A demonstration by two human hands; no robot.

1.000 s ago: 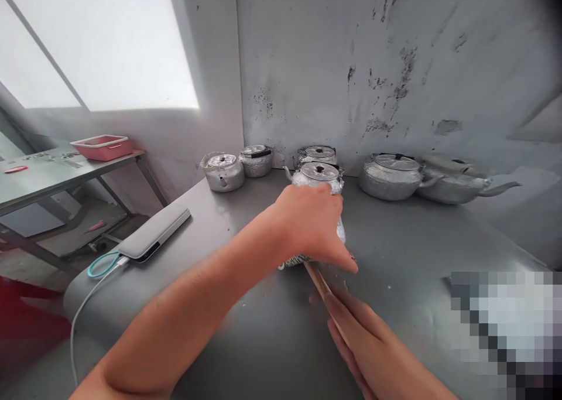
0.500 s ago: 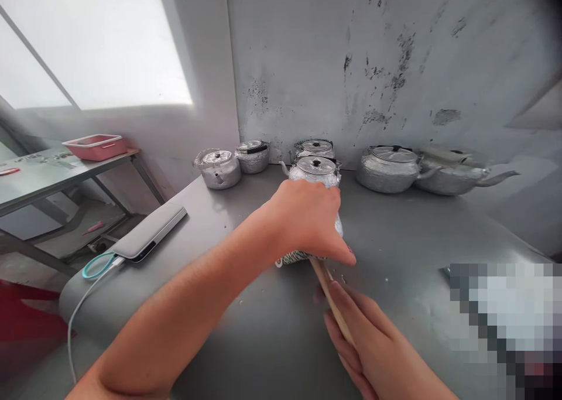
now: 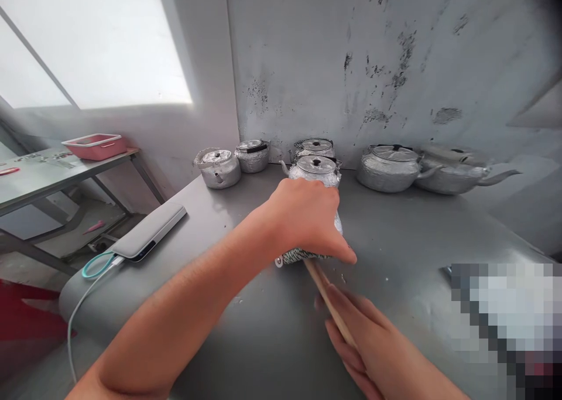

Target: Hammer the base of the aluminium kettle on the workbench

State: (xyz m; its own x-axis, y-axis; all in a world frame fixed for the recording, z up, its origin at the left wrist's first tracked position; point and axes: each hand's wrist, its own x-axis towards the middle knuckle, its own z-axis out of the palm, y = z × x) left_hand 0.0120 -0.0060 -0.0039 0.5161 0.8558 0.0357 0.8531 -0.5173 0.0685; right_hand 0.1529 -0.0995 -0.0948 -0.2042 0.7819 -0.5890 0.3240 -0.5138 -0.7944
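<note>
My right hand is wrapped round a pale wooden handle at the lower middle. Its upper end meets a striped green, white and black head with a small ring-like end piece on the left. Above this, my left hand curls over with its thumb stretched to the right and its fingers hidden. Beside the left hand's edge shows a strip of a crinkled silvery object, mostly covered by the hand. A silver kettle stands just behind the left hand.
More battered kettles line the wall, including a kettle at left and a kettle at right. On the grey table lies a power bank with cables. A pink basket sits on another table. A pixelated patch hides the right edge.
The wooden handle's upper end has shifted slightly left, with the right hand tilting a little. My left hand has hardly moved, and the kettles stay in place.
</note>
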